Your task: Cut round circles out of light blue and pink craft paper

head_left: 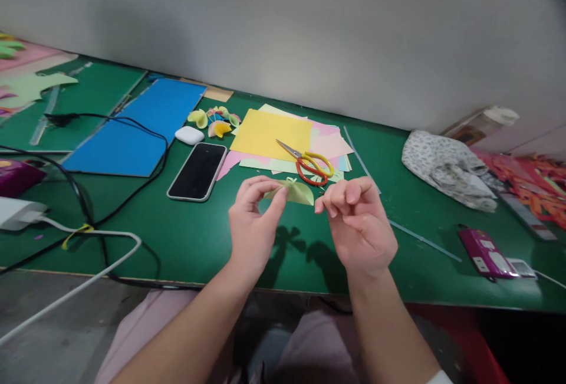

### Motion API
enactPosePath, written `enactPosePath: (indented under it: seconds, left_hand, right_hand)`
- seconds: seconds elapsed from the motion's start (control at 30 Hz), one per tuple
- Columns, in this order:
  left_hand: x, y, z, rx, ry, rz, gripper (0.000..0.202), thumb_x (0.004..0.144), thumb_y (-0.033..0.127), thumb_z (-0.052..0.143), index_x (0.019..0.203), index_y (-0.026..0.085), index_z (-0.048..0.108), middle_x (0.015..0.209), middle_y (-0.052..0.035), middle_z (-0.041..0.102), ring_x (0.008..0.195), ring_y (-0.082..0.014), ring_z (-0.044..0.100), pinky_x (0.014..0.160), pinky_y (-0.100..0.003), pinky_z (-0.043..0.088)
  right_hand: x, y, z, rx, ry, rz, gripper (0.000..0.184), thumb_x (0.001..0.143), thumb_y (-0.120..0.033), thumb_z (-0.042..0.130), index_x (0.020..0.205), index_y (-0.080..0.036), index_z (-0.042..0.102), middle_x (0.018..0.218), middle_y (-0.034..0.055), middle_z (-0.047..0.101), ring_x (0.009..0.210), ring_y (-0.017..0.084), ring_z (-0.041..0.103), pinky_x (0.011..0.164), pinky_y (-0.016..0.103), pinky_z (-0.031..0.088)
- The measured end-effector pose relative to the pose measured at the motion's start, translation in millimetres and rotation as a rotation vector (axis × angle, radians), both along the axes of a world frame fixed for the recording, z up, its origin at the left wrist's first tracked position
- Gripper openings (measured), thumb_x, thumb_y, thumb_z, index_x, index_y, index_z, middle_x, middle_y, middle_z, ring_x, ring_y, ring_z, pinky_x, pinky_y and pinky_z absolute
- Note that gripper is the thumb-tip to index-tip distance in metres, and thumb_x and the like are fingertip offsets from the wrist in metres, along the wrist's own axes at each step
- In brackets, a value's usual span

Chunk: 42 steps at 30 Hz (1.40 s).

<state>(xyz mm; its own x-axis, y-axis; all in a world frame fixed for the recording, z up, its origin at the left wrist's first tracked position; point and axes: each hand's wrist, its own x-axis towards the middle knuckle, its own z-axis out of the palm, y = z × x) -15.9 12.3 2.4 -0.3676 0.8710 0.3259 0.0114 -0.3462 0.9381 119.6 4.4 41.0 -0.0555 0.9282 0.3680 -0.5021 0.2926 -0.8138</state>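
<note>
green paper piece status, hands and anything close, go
Left hand pinches green paper piece, held above table. Right hand pinched shut beside its other tip. Scissors and phone lie just behind.

Soft, even light falls from above and a little ahead of me, so my left hand (pixel 254 225) and right hand (pixel 360 225) throw dark, fairly crisp shadows toward me on the green table (pixel 198 242). The middle is sharp, with only a dull sheen on the phone (pixel 197 171) screen. Toward the edges the wide lens bends the table's front edge, and the top right corner smears.
</note>
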Motion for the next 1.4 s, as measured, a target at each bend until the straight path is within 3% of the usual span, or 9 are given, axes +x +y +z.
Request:
enactPosePath:
  seconds: [0.37,0.43,0.57,0.7,1.13,1.27,1.4]
  left_hand:
    - [-1,0,0.6,-0.006,-0.011,-0.026,0.002,0.078,0.024,0.066,0.077,0.022,0.065,0.088,-0.0013,0.058,0.086,-0.0143,0.056,0.077,-0.029,0.045]
    - [-1,-1,1.6,-0.008,0.03,-0.008,0.002,0.078,0.023,0.066,0.077,0.022,0.065,0.089,-0.0013,0.058,0.088,-0.0146,0.057,0.079,-0.03,0.046]
    - [0,-6,4.8,0.076,0.231,0.108,0.002,0.078,0.02,0.066,0.079,0.022,0.066,0.093,-0.0017,0.057,0.092,-0.0142,0.057,0.083,-0.029,0.047]
    - [2,-8,4.4,0.188,0.384,0.171,0.005,0.077,0.017,0.067,0.08,0.022,0.067,0.094,-0.0019,0.055,0.092,-0.0143,0.057,0.083,-0.03,0.049]
    - [6,-7,-1.7,0.273,0.52,0.18,0.009,0.076,0.016,0.068,0.083,0.023,0.067,0.097,-0.0036,0.055,0.093,-0.0166,0.057,0.083,-0.033,0.05]
    - [1,-4,-0.1,0.186,0.486,0.201,0.006,0.077,0.017,0.066,0.08,0.023,0.067,0.094,-0.0032,0.056,0.091,-0.016,0.058,0.082,-0.033,0.05]
    - [-11,5,2.2,0.08,0.44,0.245,0.002,0.078,0.021,0.065,0.077,0.021,0.067,0.092,-0.003,0.058,0.091,-0.0155,0.059,0.085,-0.032,0.047]
  right_hand:
    - [3,4,-5.8,0.044,-0.055,-0.01,0.027,0.06,-0.005,0.043,0.079,-0.022,0.053,0.065,-0.0036,0.039,0.063,0.013,0.039,0.065,0.031,0.041]
    - [4,5,-7.5,0.066,-0.217,-0.101,0.023,0.067,-0.006,0.045,0.081,-0.022,0.054,0.07,-0.0026,0.044,0.066,0.014,0.043,0.065,0.031,0.04]
    - [0,5,-6.1,0.16,-0.722,-0.411,0.011,0.081,-0.013,0.054,0.085,-0.022,0.057,0.082,0.0003,0.054,0.076,0.016,0.049,0.071,0.032,0.041]
    - [-6,3,-3.7,0.271,-0.961,-0.483,0.005,0.082,-0.017,0.058,0.081,-0.022,0.06,0.08,0.0022,0.056,0.078,0.018,0.052,0.073,0.034,0.043]
    - [-6,7,-10.9,0.295,-1.015,-0.538,0.008,0.082,-0.015,0.054,0.077,-0.022,0.053,0.076,0.0015,0.057,0.075,0.019,0.052,0.071,0.034,0.043]
    - [-1,7,-8.9,0.261,-0.967,-0.508,0.008,0.082,-0.015,0.053,0.084,-0.022,0.056,0.084,0.003,0.061,0.083,0.02,0.056,0.076,0.035,0.044]
    - [9,8,-7.3,0.212,-0.945,-0.509,0.012,0.08,-0.012,0.049,0.075,-0.021,0.055,0.076,0.0009,0.058,0.076,0.018,0.055,0.072,0.032,0.044]
